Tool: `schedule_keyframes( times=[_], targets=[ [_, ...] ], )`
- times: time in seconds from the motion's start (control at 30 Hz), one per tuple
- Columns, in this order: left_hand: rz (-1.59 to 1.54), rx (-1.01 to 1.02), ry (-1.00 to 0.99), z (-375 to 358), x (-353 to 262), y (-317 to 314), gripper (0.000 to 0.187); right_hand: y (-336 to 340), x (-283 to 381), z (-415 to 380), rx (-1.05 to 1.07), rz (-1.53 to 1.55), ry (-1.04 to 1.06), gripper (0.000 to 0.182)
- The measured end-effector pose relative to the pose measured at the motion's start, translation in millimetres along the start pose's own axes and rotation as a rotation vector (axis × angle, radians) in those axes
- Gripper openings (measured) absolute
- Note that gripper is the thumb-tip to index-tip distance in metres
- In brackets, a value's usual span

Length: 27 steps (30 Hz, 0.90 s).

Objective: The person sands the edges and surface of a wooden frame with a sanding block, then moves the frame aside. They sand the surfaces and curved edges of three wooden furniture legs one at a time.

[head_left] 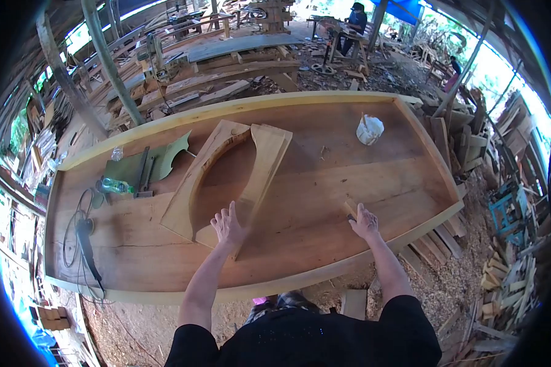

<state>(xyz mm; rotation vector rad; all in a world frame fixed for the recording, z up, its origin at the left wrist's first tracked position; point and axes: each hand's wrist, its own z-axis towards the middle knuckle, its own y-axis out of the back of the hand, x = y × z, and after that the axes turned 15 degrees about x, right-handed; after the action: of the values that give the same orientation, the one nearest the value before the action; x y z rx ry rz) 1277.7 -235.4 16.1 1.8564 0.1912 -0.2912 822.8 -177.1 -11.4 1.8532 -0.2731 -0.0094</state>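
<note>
Two pale wooden pieces with curved inner edges, a left piece (187, 189) and a right piece (269, 150), lie on a large wooden panel (312, 226) with a raised rim. My left hand (228, 227), fingers spread, is over the near end of these pieces and holds nothing. Further right, my right hand (365, 222) has its fingers closed round a small wooden block (351, 208) just above or on the panel.
At the left lie a grinder (87, 244) with its cable, a green bottle (117, 186), a metal square (143, 174) and a green sheet (125, 170). A white container (370, 129) stands far right. Planks and a seated person (355, 23) are beyond.
</note>
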Motion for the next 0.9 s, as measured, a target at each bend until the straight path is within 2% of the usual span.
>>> schedule_keyframes(
  times=[0.13,0.23,0.33,0.37,0.4,0.47,0.63,0.7,0.9],
  targets=[
    [-0.009,-0.013,-0.041,7.6,3.7,1.4,0.102,1.2,-2.2,0.7,-0.004,0.013,0.005,0.058],
    [-0.022,-0.029,-0.041,4.8,-5.2,0.2,0.107,9.2,1.7,-1.5,0.024,0.029,-0.006,0.057],
    [-0.052,0.014,0.026,-1.8,-44.2,-5.0,0.105,12.7,4.7,-1.1,0.055,0.05,-0.015,0.057],
    [-0.044,-0.098,0.014,0.2,-53.5,-21.8,0.102,13.4,3.4,-0.8,0.055,0.058,-0.01,0.057],
    [-0.055,-0.096,0.02,-2.3,-67.6,-22.0,0.102,12.7,2.5,-0.9,0.059,0.047,-0.007,0.057],
    [-0.153,0.045,0.117,-8.1,-94.2,-13.9,0.097,11.9,2.3,-1.0,0.003,0.013,0.007,0.056],
    [-0.162,0.026,0.034,-25.2,-110.3,-25.5,0.097,13.2,0.5,-0.2,0.027,0.039,0.002,0.054],
    [-0.166,0.096,-0.036,-31.9,-113.0,-26.3,0.098,13.5,0.3,-0.1,0.038,0.052,0.0,0.053],
    [-0.185,0.136,-0.043,-28.2,-145.2,-37.7,0.098,9.5,1.6,-1.5,0.046,0.054,-0.025,0.05]
  ],
)
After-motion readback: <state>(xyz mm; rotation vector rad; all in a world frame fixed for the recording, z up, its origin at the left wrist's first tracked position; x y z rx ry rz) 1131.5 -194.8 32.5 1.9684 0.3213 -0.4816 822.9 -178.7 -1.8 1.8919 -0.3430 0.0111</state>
